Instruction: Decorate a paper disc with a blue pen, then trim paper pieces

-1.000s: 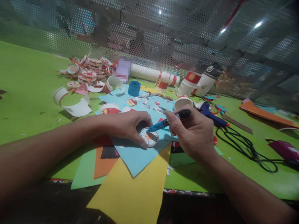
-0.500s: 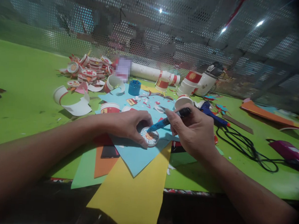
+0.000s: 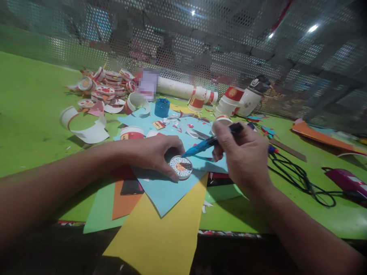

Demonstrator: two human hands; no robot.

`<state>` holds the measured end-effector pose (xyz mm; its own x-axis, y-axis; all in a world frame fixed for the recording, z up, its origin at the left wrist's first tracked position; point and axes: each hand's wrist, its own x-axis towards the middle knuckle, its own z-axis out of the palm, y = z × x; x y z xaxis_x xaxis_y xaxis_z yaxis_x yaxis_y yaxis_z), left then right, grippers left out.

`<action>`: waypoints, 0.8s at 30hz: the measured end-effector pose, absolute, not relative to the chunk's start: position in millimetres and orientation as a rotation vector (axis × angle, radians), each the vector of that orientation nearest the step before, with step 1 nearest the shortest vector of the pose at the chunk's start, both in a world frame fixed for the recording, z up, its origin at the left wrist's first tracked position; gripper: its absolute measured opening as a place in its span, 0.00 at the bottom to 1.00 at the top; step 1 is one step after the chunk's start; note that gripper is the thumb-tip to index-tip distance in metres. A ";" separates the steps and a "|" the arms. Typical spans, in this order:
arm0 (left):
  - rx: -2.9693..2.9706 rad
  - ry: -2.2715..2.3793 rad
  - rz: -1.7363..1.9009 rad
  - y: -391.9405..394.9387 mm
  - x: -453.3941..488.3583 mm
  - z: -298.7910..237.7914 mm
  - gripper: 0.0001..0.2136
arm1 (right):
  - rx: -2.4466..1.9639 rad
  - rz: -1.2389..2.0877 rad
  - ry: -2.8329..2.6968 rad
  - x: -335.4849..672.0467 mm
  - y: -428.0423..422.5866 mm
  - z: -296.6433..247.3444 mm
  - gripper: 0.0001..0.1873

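Now our right hand point(image 3: 246, 156) stands a little higher and more toward two o'clock than half a second ago. The blue pen point(image 3: 207, 143), which it grips between thumb and fingers, has its tip just off the round disc point(image 3: 181, 167), near its twelve o'clock edge, no longer on it. Our left hand point(image 3: 154, 152) pinches the disc as before, flat on the light blue paper point(image 3: 165, 193). We judge the marking is paused.

left forearm point(image 3: 62, 181): bare right up to the edge of view | left hand point(image 3: 154, 152): bare | right forearm point(image 3: 303, 244): bare, same again | right hand point(image 3: 246, 160): bare, knuckles uncovered, from where I stand
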<state>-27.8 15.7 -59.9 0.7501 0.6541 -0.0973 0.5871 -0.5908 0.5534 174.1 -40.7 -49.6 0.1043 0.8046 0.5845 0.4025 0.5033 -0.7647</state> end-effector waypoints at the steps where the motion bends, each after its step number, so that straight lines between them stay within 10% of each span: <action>1: 2.377 0.933 0.157 15.8 -27.7 -60.0 0.28 | -1.083 0.388 -1.482 174.6 -41.1 -47.7 0.19; 24: 2.374 0.913 0.173 15.2 -27.6 -61.3 0.27 | -1.166 0.297 -1.645 173.3 -42.9 -57.0 0.18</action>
<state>-27.6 15.2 -61.3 0.7569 0.6480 -0.0845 0.5723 -0.5950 0.5643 173.3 -42.9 -57.0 0.0243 0.7999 0.5996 0.5392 0.4946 -0.6816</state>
